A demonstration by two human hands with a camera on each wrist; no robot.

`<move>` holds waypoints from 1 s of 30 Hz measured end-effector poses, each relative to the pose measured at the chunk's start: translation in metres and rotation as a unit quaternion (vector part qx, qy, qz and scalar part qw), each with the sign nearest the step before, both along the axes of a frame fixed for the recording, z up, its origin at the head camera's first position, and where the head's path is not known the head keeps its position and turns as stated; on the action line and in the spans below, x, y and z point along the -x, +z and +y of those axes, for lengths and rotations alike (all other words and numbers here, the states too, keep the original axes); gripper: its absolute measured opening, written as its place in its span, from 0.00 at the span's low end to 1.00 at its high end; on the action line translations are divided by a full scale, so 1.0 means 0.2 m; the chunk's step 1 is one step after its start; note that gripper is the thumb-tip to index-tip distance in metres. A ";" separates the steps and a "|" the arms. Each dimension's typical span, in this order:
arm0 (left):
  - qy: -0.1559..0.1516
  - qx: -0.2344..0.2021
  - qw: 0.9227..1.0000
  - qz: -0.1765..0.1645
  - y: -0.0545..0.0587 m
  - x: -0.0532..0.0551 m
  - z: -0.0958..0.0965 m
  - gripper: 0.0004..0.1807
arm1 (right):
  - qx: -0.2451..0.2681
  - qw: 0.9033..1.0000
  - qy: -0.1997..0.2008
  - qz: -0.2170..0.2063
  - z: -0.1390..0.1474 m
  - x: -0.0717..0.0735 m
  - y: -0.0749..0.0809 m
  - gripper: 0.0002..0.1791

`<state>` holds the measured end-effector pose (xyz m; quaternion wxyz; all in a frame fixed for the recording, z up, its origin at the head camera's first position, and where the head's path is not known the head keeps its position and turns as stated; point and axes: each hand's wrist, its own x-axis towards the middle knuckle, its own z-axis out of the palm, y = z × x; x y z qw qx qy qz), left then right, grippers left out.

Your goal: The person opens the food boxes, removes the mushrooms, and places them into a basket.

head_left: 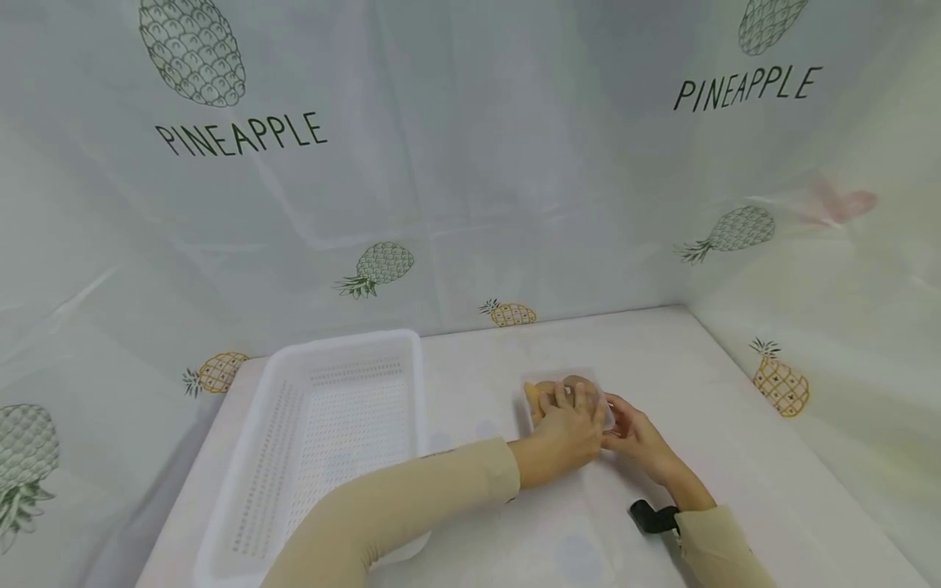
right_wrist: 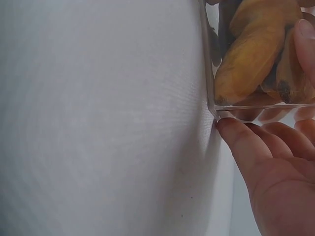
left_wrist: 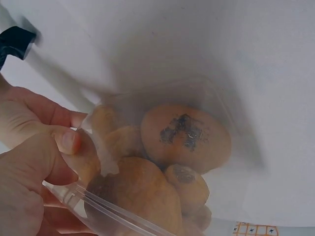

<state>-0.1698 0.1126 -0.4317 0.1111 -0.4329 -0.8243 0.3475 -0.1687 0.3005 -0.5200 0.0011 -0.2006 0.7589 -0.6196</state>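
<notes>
A clear plastic container with brown, rounded, bread-like pieces inside stands on the table right of centre. In the head view my left hand lies over it with fingers spread across the top. The left wrist view shows its thumb bent at the container's edge. My right hand grips the container's right side. Seen from the right wrist, its fingers reach along the container's lower edge. A larger piece bears a dark printed mark, and a yellow-brown elongated one shows through the plastic.
A large white perforated basket stands on the left of the table, behind the left sleeve. White sheeting printed with pineapples hangs at the back and sides. A black device sits on my right wrist.
</notes>
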 end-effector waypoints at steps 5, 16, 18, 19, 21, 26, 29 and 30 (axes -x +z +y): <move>-0.016 -0.007 1.000 0.017 0.00 0.00 -0.01 0.28 | -0.004 1.000 0.000 0.012 0.00 0.00 0.00 0.35; -0.018 0.000 1.000 0.017 -0.01 0.00 -0.02 0.27 | -0.027 1.000 0.014 0.000 0.00 -0.01 0.01 0.32; -0.012 -0.005 1.000 0.010 0.00 0.00 -0.02 0.27 | -0.032 0.999 0.014 0.005 0.00 0.00 0.02 0.32; -0.010 -0.006 1.000 0.007 0.00 0.00 -0.01 0.27 | -0.034 0.999 0.012 0.006 0.01 0.00 0.02 0.32; -0.006 -0.005 1.000 0.001 0.01 0.00 -0.01 0.27 | -0.035 0.999 0.011 0.011 0.02 0.00 0.02 0.32; 0.000 -0.002 1.000 -0.014 0.02 0.00 0.01 0.27 | -0.034 0.999 0.014 0.020 0.03 0.00 0.01 0.31; -0.005 -0.001 1.000 -0.009 0.02 0.01 0.01 0.28 | -0.034 0.999 0.015 0.020 0.02 0.01 0.01 0.32; -0.010 -0.002 1.000 -0.003 0.01 0.01 0.01 0.28 | -0.036 0.999 0.014 0.018 0.02 0.01 0.01 0.32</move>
